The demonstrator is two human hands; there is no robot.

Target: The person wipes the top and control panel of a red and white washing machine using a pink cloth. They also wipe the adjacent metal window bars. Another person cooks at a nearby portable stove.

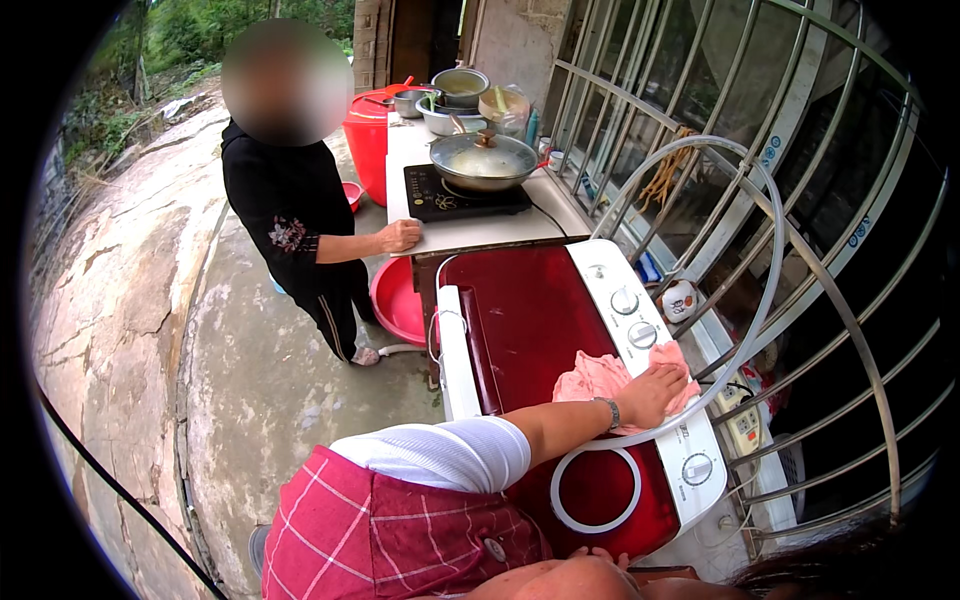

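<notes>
My left hand (651,396), a watch on its wrist, presses a pink cloth (592,377) onto the white control panel (606,283) of a twin-tub washing machine. Part of the cloth spreads over the dark red lid (525,307). Just beside the hand, a clear flexible hose (780,225) loops up over the window bars and back down across the machine. Only some fingers of my right hand (600,555) show, by the near edge of the smaller red lid with a white ring (556,487); whether they hold anything is hidden.
Beyond the machine, a table (450,234) bears an induction cooker (427,199) with a lidded pan (484,166). A person in black (292,202) stands there, one hand on the table corner. Metal bars (679,112) line the right; a pink basin (397,300) sits below.
</notes>
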